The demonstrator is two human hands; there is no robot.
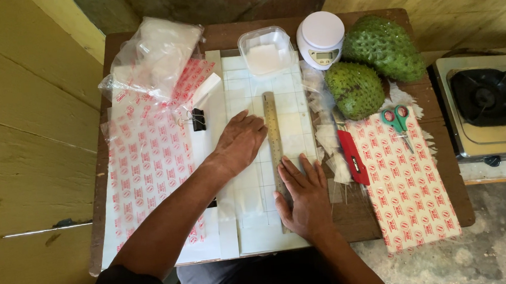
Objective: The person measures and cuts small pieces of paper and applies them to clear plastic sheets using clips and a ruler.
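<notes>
My left hand (240,140) lies flat, palm down, on a white gridded cutting mat (289,101), just left of a steel ruler (272,123). My right hand (305,194) presses flat on the lower part of the ruler and the mat, fingers spread. The ruler runs lengthwise down the middle of the mat. A clear plastic sheet seems to lie on the mat under both hands. A red utility knife (352,157) rests to the right of my right hand, untouched.
Red-printed plastic sheets lie at left (147,161) and right (407,184). Also on the wooden table (425,148): a black binder clip (198,120), clear bags (155,54), a plastic container (265,51), a white kitchen scale (320,39), two green soursops (383,47), (355,88) and scissors (398,121). A gas stove (488,105) stands right.
</notes>
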